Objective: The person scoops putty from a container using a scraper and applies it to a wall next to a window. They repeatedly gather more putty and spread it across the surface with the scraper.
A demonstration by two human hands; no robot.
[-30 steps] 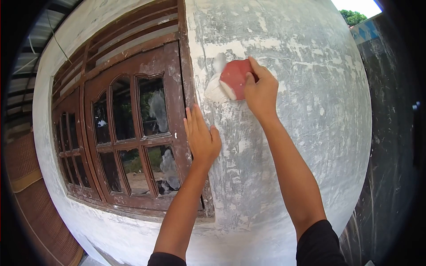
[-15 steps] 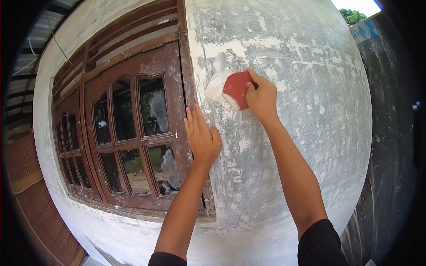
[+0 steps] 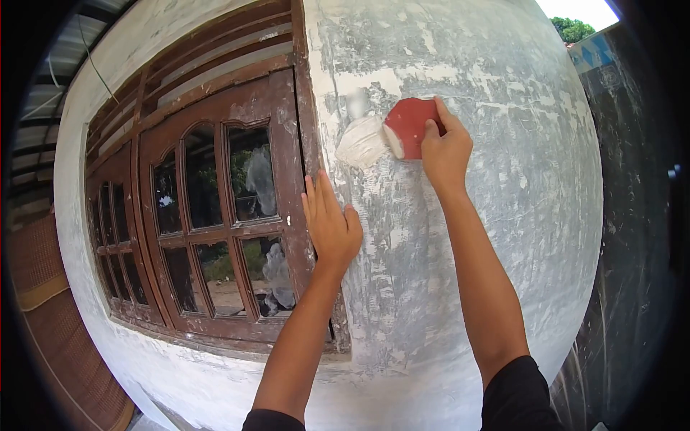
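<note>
In my right hand [image 3: 447,154] is a red putty scraper [image 3: 410,128], a flat piece pinched between thumb and fingers, with cream filler along its left edge. Just left of it, a patch of cream filler [image 3: 361,142] is spread on the patchy grey-white wall [image 3: 489,215]. Lower down, my left hand [image 3: 332,226] lies flat with fingers stretched upward, at the seam between the wall and the brown window frame [image 3: 305,129]. It holds nothing.
A brown wooden window [image 3: 215,230] with several glass panes fills the left side, under wooden slats [image 3: 215,43]. At far left hangs a brown woven blind [image 3: 72,345]. A dark wall [image 3: 632,215] stands at the right edge.
My right hand has moved right and slightly up with the scraper, off the filler patch, uncovering more of it. My left hand keeps nearly the same place on the wall.
</note>
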